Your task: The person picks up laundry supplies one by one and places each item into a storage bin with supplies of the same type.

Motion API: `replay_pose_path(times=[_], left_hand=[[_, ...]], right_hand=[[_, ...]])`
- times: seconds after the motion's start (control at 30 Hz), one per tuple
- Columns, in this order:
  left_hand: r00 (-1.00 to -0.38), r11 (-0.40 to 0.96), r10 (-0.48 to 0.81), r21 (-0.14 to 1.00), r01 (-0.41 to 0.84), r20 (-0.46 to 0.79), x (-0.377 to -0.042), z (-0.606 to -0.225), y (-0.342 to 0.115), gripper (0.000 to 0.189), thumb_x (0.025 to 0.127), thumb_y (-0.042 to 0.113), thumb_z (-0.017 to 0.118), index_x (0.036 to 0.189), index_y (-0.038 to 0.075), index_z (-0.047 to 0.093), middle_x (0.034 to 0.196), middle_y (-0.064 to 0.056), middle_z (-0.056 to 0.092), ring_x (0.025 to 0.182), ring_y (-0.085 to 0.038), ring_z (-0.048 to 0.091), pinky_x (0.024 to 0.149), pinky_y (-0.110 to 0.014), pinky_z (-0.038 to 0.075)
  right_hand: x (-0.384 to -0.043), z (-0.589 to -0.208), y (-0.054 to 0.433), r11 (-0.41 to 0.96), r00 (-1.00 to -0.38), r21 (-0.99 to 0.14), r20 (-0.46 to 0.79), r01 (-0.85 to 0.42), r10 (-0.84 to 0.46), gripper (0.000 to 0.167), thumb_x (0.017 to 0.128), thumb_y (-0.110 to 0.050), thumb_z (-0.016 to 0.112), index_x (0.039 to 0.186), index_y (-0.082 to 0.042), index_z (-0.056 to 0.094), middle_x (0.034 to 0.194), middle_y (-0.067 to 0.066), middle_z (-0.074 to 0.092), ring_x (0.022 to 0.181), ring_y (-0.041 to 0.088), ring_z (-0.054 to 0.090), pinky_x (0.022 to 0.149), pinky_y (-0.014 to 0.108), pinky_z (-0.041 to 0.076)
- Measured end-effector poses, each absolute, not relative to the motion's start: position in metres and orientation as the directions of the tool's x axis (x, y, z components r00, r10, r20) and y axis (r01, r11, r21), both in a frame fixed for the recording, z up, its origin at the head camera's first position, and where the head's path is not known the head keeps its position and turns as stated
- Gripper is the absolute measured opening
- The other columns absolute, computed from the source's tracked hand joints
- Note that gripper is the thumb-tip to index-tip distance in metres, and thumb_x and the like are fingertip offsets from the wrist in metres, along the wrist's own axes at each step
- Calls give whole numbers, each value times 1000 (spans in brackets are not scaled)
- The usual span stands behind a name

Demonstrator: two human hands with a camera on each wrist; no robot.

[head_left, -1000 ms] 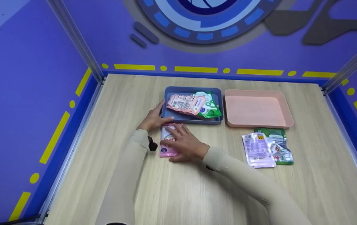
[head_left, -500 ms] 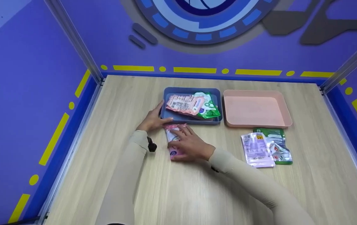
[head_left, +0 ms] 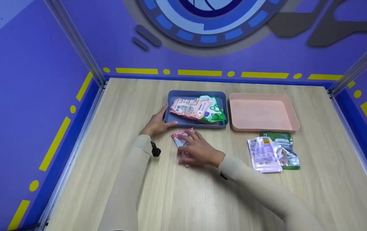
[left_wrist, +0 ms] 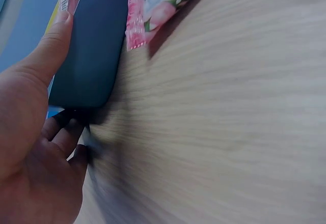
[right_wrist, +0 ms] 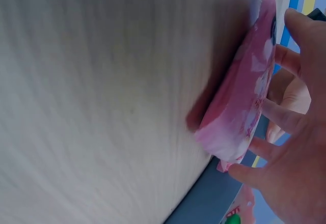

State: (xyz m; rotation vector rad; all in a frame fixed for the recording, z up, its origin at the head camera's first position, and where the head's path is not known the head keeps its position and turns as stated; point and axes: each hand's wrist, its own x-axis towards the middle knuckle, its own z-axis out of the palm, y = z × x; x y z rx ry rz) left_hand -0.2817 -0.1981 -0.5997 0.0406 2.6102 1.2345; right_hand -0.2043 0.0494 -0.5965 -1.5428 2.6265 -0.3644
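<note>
Pale tabletop (head_left: 196, 202) below, a pink packet (right_wrist: 240, 102) lies beneath the splayed right hand (head_left: 200, 150), near the spread left hand (head_left: 156, 125).

Pink packet (head_left: 179, 140) partly hidden by right hand (head_left: 201, 152); green pouch (head_left: 286, 149) partly under lilac pouch (head_left: 264, 154), whose fine print we cannot read.

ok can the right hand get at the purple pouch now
Probably yes: the purple pouch lies uncovered, partly over the green pouch, to the right of the right hand. That hand is busy with the pink pouch, so would likely need to let go first.
</note>
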Motion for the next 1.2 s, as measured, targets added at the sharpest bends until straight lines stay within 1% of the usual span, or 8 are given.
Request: replay_pose_path(times=[0.2, 0.33, 0.47, 0.6, 0.73, 0.83, 1.07, 1.2], left_hand=[[-968, 630, 137, 773, -80, -211, -282, -599, -199, 106, 90, 45, 78, 167, 25, 8, 170, -13, 20, 155, -32, 22, 126, -45, 20], [-968, 635, 140, 769, -73, -208, -282, -600, -199, 107, 90, 46, 78, 167, 24, 8, 170, -12, 19, 155, -32, 22, 126, -45, 20], [-969, 630, 148, 774, -61, -197, -282, -600, -199, 106, 90, 45, 79, 167, 22, 9, 170, -12, 20, 155, -32, 22, 126, -45, 20], [-969, 628, 149, 776, -62, -198, -282, -600, -200, 106, 90, 46, 79, 167, 23, 10, 170, -12, 21, 154, -31, 23, 126, -45, 21], [-969, 627, 152, 777, -59, -196, -282, -600, -200, 107, 89, 48, 79, 167, 22, 10, 169, -13, 22, 154, -31, 23, 126, -44, 21], [-969, 629, 154, 776, -54, -191, -282, -600, -200, 108, 89, 48, 79, 167, 22, 10, 169, -14, 22, 154, -32, 23, 126, -44, 20], [-969, 628, 163, 777, -42, -184, -282, -600, -201, 108, 89, 48, 79, 167, 20, 9, 169, -15, 22, 154, -33, 23, 126, -43, 20], [-969, 632, 168, 774, -36, -182, -282, -600, -201, 109, 89, 49, 78, 167, 19, 9, 169, -15, 21, 154, -32, 23, 126, -43, 19]], right_hand=[[-204, -595, 54, 485, -509, -233, 50, -843, -859, 35, 93, -56, 69, 102, -23, 76, 150, 11, 50, 146, 42, 32, 117, 70, 23], [-204, -597, 58, 488, -514, -224, 71, -843, -855, 33, 91, -53, 75, 104, -22, 75, 145, 10, 53, 143, 41, 36, 117, 69, 26], [-204, -598, 63, 477, -515, -245, 125, -844, -848, 32, 87, -45, 81, 106, -20, 72, 141, 12, 55, 140, 41, 40, 116, 66, 28], [-203, -598, 69, 495, -545, -280, 136, -822, -828, 41, 84, -41, 84, 117, -20, 69, 146, 16, 51, 142, 43, 38, 116, 65, 29], [-201, -597, 75, 546, -589, -282, 93, -789, -803, 56, 85, -44, 82, 134, -24, 63, 154, 18, 42, 146, 46, 31, 115, 67, 31], [-200, -596, 80, 573, -611, -273, 73, -772, -788, 65, 85, -47, 82, 142, -26, 59, 158, 17, 38, 146, 45, 30, 114, 67, 33], [-199, -595, 88, 617, -658, -310, 36, -723, -752, 74, 85, -47, 83, 150, -31, 52, 165, 17, 28, 146, 46, 28, 112, 69, 33], [-198, -594, 91, 651, -689, -327, 1, -685, -725, 77, 84, -48, 83, 152, -33, 50, 168, 17, 23, 144, 46, 30, 110, 69, 36]])
